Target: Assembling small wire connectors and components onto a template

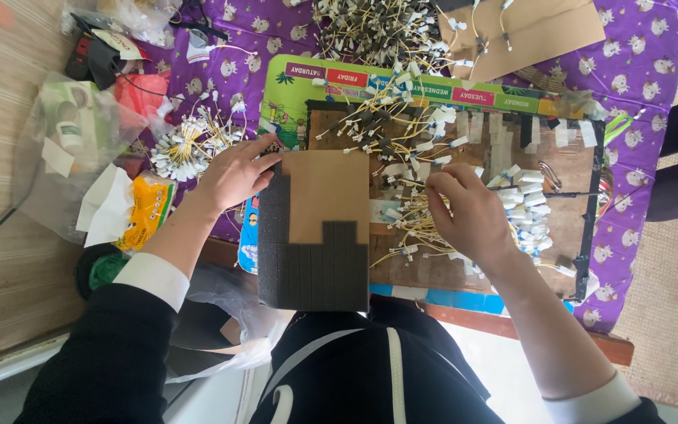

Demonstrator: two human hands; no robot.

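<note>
**Two hands at a cluttered board of small wired parts**

In the centre of the frame lies a brown cardboard sheet (325, 196) partly covered with dark foam strips (313, 271), which run down its left edge and across its lower part. The left hand (235, 174) sits at the sheet's upper left corner, fingers spread fairly wide, fingertips touching the top of the foam edge; it grips nothing that can be seen.

The right hand (471, 216), right of centre, is curled narrow, its fingertips drawn together over a loose pile of yellow-wired parts with white tags (410, 228). Whether it pinches one of them cannot be told.

Both rest on a wooden board (566, 212) edged in black, strewn with more tagged wires and white tape pieces (523, 200). Under the board is a colourful weekday mat (292, 102), and beneath that a purple patterned cloth (637, 55).

At upper left, a round bundle of tagged wires (186, 145) lies near the left hand. Further left sit a clear plastic bag (64, 149) and a yellow packet (144, 212). At top centre is another heap of wires (370, 31), beside a second cardboard piece (535, 27).
</note>
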